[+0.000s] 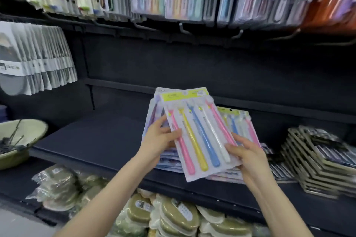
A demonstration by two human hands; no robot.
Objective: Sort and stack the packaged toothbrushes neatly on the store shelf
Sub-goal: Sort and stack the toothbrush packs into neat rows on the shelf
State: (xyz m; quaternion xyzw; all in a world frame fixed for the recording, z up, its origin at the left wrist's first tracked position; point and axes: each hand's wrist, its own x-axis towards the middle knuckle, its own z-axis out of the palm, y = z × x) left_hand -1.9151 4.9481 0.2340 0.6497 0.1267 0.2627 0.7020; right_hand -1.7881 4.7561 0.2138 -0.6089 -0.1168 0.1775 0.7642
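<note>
One clear plastic pack of five coloured toothbrushes (198, 132) is gripped by the left hand (159, 140) and the right hand (248, 158) above the front edge of the black shelf (96, 136).

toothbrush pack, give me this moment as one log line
toothbrush pack: held above shelf stack | left grip: holds left edge | right grip: holds lower right corner

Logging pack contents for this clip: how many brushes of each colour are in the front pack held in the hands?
In the front pack:
pink brushes: 2
yellow brush: 1
blue brush: 1
white brush: 1
Total: 5
</note>
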